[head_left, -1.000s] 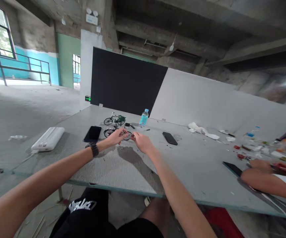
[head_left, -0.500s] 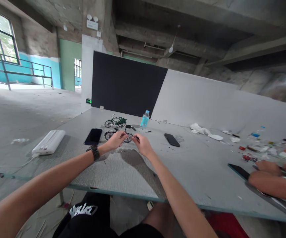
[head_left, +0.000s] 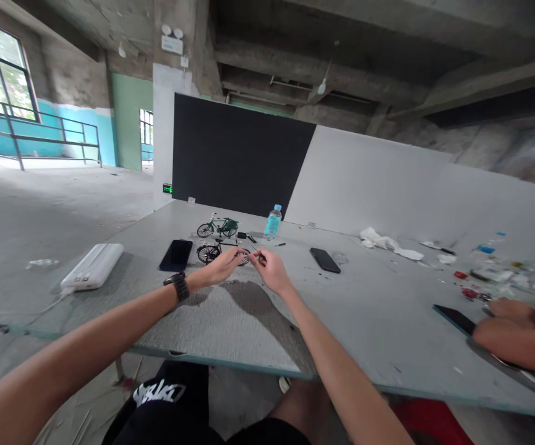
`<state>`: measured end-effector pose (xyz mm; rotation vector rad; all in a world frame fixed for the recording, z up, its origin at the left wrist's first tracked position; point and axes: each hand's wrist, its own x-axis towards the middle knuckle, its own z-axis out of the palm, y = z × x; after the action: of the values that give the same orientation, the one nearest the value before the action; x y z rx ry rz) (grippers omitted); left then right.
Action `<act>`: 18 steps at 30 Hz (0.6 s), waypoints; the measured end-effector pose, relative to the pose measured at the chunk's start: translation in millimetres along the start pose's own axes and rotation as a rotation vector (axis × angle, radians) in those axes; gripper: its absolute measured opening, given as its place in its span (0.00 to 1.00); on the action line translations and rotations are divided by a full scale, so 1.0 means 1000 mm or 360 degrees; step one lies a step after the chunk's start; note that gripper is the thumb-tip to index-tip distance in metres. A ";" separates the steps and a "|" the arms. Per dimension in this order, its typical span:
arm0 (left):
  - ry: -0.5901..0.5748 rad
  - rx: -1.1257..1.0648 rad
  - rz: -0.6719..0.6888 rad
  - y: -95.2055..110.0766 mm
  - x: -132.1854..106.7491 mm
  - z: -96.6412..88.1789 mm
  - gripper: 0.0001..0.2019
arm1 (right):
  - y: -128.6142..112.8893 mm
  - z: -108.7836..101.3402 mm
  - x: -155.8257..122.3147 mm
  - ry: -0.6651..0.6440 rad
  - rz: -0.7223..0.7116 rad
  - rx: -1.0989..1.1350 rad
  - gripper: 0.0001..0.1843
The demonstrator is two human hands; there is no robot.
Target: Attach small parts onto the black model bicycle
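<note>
While the left hand (head_left: 224,267) is reaching to the black model bicycle (head_left: 209,254), its grip impossible to tell, the right hand (head_left: 271,271) just beside it is pinching a small dark piece (head_left: 261,256) in closed fingers. Right of the bicycle, the grey table (head_left: 378,309) is stretching past a black phone (head_left: 326,260), its near edge running well in front; behind, a partition (head_left: 239,161) is rising beneath a concrete ceiling (head_left: 364,37).

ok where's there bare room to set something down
The widest bare patch of table lies between the middle phone and the right phone, bar specks. A narrower one parts the power bank from the left phone. It's crowded around the left hand, right hand, black bicycle and green bicycle, and among the small parts far right.
</note>
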<state>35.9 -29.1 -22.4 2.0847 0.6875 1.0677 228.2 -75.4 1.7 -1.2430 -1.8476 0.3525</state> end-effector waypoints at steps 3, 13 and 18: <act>-0.0008 0.0083 0.0124 0.001 -0.001 0.003 0.14 | 0.000 0.003 0.000 -0.0005 0.0002 0.0010 0.29; -0.0079 0.0015 0.0017 -0.001 -0.003 -0.001 0.15 | 0.002 0.003 0.000 0.0078 0.0024 -0.0056 0.28; -0.0102 -0.0123 -0.0006 -0.006 0.001 0.000 0.21 | 0.004 0.002 0.000 0.0087 0.0023 -0.0098 0.27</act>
<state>35.9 -24.6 -26.2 2.0418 0.6092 1.0054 229.2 -73.6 -1.9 -1.2956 -1.8156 0.2685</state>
